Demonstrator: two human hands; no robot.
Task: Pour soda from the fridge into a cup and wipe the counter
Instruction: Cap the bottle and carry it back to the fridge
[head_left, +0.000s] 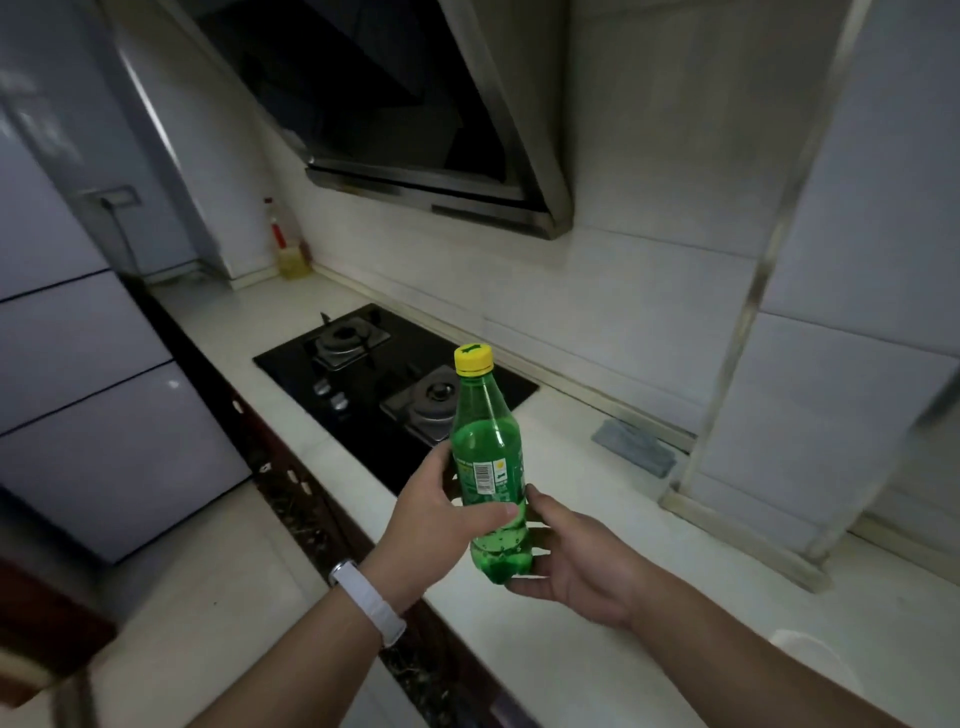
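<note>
- The left hand (441, 525) grips the bottle (488, 467) round its label. The right hand (576, 556) curls round the base. The bottle is nearly upright, in the air above the counter (623, 597), just in front of the hob (363, 384).
- The cap (473, 359) is on. Bubbles show in the soda, so a quick twist may send foam over both hands.
- Opened here, a spill could run into the burners.
- If one hand lets go too soon, the bottle may slip.
- No cup shows clearly. A pale blur at lower right cannot be told.
- The cloth (634, 447) lies by the wall, well apart.
</note>
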